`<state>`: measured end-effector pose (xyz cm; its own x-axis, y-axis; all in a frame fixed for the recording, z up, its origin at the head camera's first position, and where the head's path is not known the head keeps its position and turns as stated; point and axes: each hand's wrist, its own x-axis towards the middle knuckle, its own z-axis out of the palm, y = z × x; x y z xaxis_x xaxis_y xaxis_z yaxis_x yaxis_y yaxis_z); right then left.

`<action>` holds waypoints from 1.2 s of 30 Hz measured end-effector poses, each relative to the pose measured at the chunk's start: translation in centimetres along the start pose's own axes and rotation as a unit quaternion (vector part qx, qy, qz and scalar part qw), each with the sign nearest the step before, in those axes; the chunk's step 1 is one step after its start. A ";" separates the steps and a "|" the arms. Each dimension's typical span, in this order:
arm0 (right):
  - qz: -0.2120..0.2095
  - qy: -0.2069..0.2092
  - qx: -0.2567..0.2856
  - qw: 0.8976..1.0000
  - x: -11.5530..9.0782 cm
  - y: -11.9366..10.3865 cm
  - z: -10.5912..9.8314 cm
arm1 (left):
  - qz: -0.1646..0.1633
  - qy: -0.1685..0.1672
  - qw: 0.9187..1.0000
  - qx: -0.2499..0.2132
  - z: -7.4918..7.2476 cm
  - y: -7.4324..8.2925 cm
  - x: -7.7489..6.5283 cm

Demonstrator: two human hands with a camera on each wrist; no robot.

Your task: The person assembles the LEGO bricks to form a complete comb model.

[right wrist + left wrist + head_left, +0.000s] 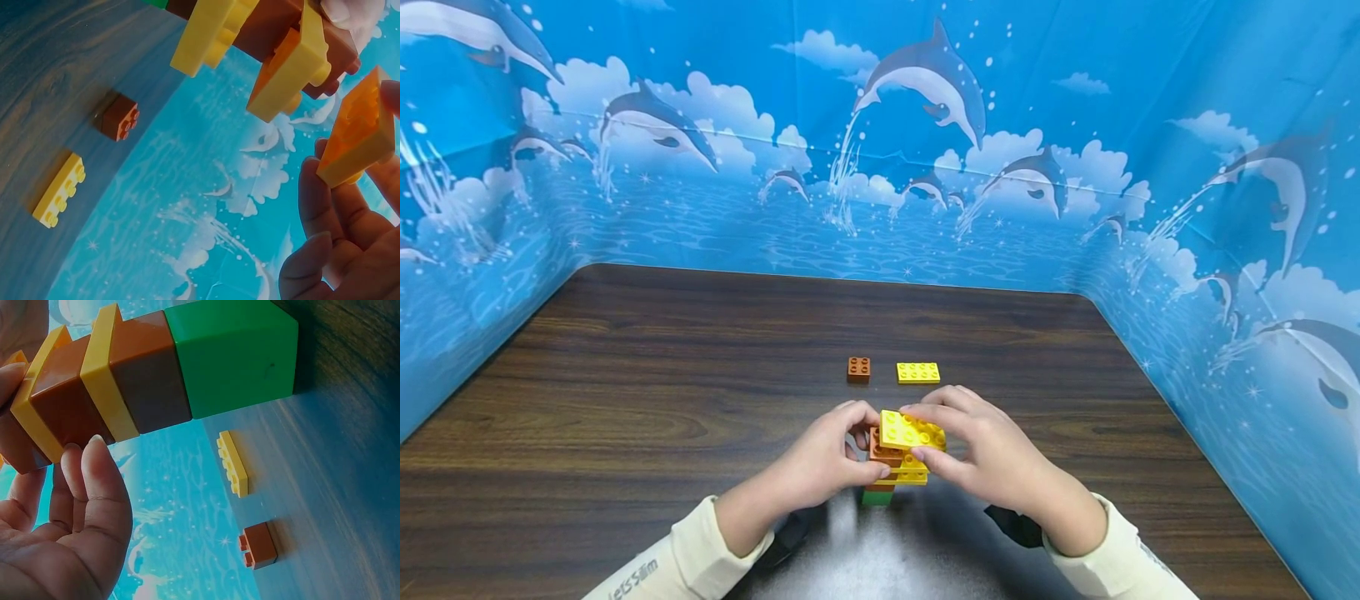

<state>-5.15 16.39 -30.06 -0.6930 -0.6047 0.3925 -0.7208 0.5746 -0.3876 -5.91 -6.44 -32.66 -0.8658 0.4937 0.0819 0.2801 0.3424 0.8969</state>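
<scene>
A tower of building bricks stands upright on the table, with a green block (240, 359) at its base and brown bricks (150, 365) alternating with yellow plates (107, 378) above. My left hand (829, 457) holds the tower near its top, thumb on the near side and fingers on the far side. My right hand (988, 446) pinches a loose yellow plate (904, 431) between thumb and fingers, just above the tower. In the right wrist view a gap shows between this held plate (357, 128) and the studded top brown brick (340, 59).
Behind the tower a small brown brick (859, 369) and a yellow plate (918, 372) lie on the dark wood table (700, 350), studs up. A blue dolphin-print sheet (865, 183) surrounds the table's back and sides.
</scene>
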 end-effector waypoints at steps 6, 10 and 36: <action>-0.003 -0.012 -0.008 1.000 0.2 -0.1 0.1 | -0.004 -0.004 1.000 -0.009 -0.1 0.0 0.0; -0.007 -0.016 -0.010 1.000 0.2 0.0 0.1 | -0.004 -0.006 1.000 -0.013 -0.1 -0.1 0.0; -0.009 -0.056 -0.031 0.998 0.9 -0.3 0.1 | -0.006 -0.017 0.999 -0.029 -0.2 0.1 0.0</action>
<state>-5.53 15.56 -29.69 -0.6775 -0.6711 0.3011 -0.7344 0.5944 -0.3277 -6.01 -6.57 -32.50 -0.8544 0.5165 0.0575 0.2448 0.3026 0.9211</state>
